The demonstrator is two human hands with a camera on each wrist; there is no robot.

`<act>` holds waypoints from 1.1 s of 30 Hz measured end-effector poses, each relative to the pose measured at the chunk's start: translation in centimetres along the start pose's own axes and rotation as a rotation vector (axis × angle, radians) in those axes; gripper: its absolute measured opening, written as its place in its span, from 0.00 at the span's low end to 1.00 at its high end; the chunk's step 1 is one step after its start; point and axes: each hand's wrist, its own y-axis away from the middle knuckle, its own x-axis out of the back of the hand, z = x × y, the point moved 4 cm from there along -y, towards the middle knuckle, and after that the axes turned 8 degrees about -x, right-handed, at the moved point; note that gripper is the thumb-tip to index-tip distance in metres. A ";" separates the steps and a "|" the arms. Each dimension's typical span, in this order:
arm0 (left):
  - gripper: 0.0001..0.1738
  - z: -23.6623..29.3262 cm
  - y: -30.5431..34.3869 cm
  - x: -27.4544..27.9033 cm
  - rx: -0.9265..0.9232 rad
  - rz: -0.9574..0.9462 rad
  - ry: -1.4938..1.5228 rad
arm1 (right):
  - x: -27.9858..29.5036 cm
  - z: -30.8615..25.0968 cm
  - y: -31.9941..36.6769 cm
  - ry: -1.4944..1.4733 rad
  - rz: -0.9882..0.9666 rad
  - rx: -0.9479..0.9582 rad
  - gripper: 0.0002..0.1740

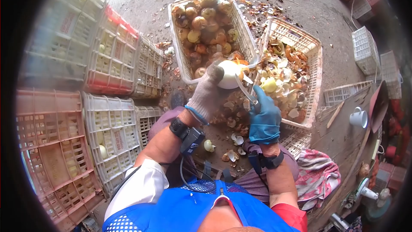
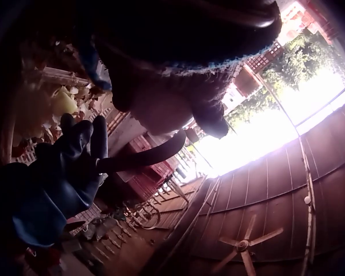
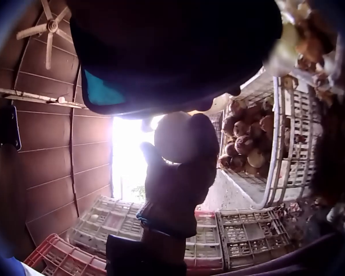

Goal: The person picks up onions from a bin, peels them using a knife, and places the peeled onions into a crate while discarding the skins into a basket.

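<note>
The onion [image 1: 228,74] is round and white, with almost all of its brown skin off. It sits in the grip of the left hand [image 1: 207,95], which wears a grey glove. The fingers curl tight around it and hold it up in the air. The right hand [image 1: 264,118], in a blue glove, is closed around the handle of a knife [image 1: 245,91]. The thin blade points up and touches the side of the onion, right next to the grip.

It looks like the peeling step, and this onion seems nearly done. The next cut would need a steady hold on the onion, with the blade kept away from the grey fingers.

Just past the grip is a white basket [image 1: 244,34] full of brown onions with their skins on. To the knife side of the grip is another basket [image 1: 296,34] with peels and scraps in it. Below the grip, loose peels [image 1: 234,122] lie on the floor [image 1: 150,0]. Well away on the onion-hand side stand stacked crates [image 1: 111,56]. Far out past the knife hand, a white cup [image 1: 358,117] sits on a wooden desk [image 1: 343,141], and a pink cloth [image 1: 317,176] lies near it.
</note>
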 end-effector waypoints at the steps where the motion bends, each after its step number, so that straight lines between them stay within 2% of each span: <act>1: 0.42 0.1 0.0 -0.2 -0.002 -0.008 0.024 | 0.0 0.2 0.0 0.002 0.005 -0.018 0.32; 5: 0.41 0.3 0.0 -0.1 0.004 0.009 -0.043 | -0.8 1.1 0.2 -0.052 0.007 -0.165 0.25; 7: 0.42 0.3 -0.1 -0.2 -0.051 -0.030 -0.063 | -1.0 1.4 -0.1 -0.185 0.002 -0.206 0.21; 10: 0.44 0.4 0.1 -0.3 -0.087 0.022 -0.065 | -1.3 1.6 -0.1 -0.341 -0.071 -0.282 0.19; 14: 0.48 0.0 0.1 -0.1 -0.035 0.015 0.002 | -2.2 2.6 0.0 -0.353 -0.123 -0.329 0.18; 17: 0.51 0.1 0.2 -0.1 -0.004 -0.009 -0.031 | -2.8 3.9 0.1 -0.609 -0.281 -0.459 0.21; 20: 0.54 0.0 0.1 -0.1 0.005 -0.022 -0.079 | -1.3 1.5 -0.1 -0.801 -0.382 -0.541 0.26; 23: 0.57 0.1 0.7 -0.8 0.006 0.018 -0.221 | -1.1 0.7 -0.3 -0.810 -0.256 -0.391 0.29; 26: 0.59 -0.3 1.0 -0.7 0.026 -0.014 -0.403 | 0.4 -0.1 -0.8 -0.607 -0.103 -0.215 0.27; 30: 0.61 -1.0 0.4 0.3 0.060 -0.165 -0.560 | -0.4 2.4 -0.8 -0.687 -0.103 -0.324 0.15; 31: 0.61 -1.2 0.3 0.6 0.052 -0.197 -0.567 | 0.1 2.5 -1.0 -0.614 0.027 -0.211 0.10; 33: 0.61 -1.4 0.4 0.6 0.064 -0.242 -0.536 | 0.4 3.1 -1.1 -0.594 0.056 -0.322 0.10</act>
